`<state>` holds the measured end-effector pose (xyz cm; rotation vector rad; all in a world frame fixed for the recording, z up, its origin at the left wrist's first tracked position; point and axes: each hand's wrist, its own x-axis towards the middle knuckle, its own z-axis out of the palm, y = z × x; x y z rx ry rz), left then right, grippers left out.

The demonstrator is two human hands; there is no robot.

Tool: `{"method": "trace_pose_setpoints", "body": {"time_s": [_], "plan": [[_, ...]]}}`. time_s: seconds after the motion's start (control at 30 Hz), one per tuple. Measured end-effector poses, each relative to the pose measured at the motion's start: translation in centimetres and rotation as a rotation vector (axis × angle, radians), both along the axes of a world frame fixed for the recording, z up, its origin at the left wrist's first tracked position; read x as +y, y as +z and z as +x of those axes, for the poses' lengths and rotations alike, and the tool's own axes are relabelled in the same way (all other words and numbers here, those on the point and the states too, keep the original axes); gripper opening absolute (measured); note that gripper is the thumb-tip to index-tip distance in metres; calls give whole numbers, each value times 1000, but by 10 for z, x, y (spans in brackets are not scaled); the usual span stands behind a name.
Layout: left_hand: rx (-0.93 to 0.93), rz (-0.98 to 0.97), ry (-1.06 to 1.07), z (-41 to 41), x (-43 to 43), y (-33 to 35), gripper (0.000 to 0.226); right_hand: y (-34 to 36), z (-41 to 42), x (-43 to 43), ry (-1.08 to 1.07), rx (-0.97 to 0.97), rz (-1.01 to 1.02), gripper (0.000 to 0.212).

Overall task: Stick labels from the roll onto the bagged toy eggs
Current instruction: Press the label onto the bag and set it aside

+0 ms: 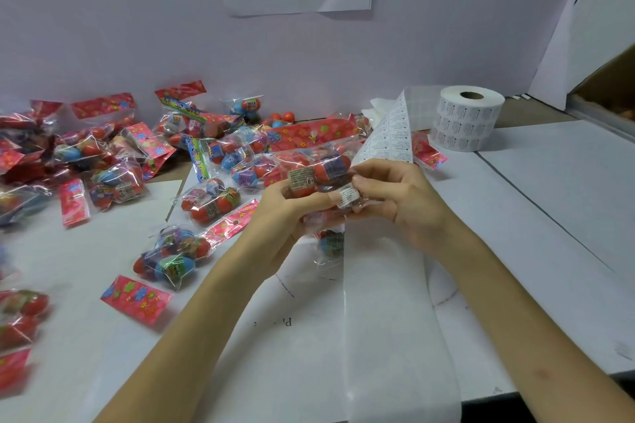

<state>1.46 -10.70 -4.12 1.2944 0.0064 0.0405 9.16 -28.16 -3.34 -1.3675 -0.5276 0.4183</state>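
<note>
A clear plastic bag of red toy eggs [319, 172] sits above the white table [549, 216], gripped in the curled fingers of the left hand [285, 213]. The right hand [402, 196] pinches a small white printed label [347, 196] against it. The white label roll [467, 118] stands behind.

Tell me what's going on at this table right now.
A person is labelling bagged toy eggs. The left grip holds one bag of toy eggs above the table, while the right grip pinches a small white label against it. The label roll stands upright at the back right, its strip of labels trailing toward the hands. A pile of other bagged eggs lies to the left.
</note>
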Motion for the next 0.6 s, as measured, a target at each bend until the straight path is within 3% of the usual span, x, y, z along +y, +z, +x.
{"method": "trace_pose_setpoints", "body": {"time_s": [0.13,0.27,0.4,0.6], "plan": [[34,-3,-11,2,-1,0,55,-3,2,-2,-98,-96,-114,10],[49,120,-89,0,-2,-1,49,-4,2,-1,-125,-209,-123,36],[78,290,-93,-1,-7,-3,48,-8,2,3,-203,-211,-72,10],[88,286,-104,-2,-8,0,43,-7,3,2,-198,-251,-89,7]]}}
